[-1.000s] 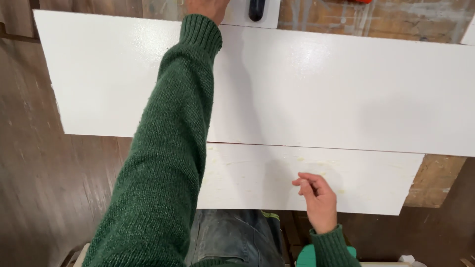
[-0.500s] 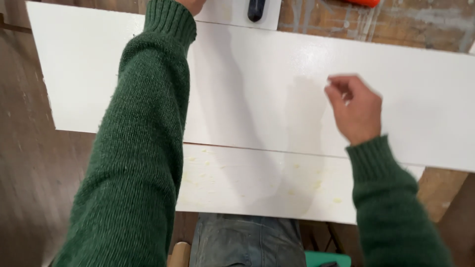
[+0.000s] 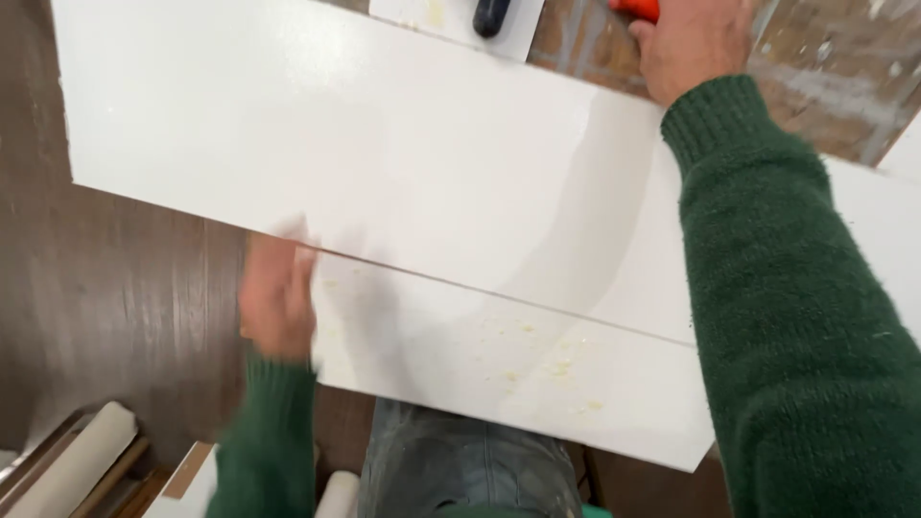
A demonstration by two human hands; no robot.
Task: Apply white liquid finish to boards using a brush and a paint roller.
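Two hands at stacked white boards

Left hand (image 3: 276, 297), blurred, grip unreadable, touching lower narrow white board (image 3: 499, 360) at left end; right hand (image 3: 693, 43), upper right, fingers closed on orange-handled tool (image 3: 637, 9); board long axis left-right.

1. I have only one view to work from: the head camera, worn by the person and looking steeply down over their own arms.
2. It faces forward and down, so the person's lap sits at the bottom edge and the far side of the work runs along the top.
3. It is close: the large white panel (image 3: 384, 163) and the narrower white panel (image 3: 518, 364) just below it fill most of the frame and run off the right side.
4. The right hand (image 3: 696, 43) is cut by the top edge; the left hand (image 3: 276, 297) is blurred at lower left.
5. The picture sits tilted, so the panel edges slope down to the right.
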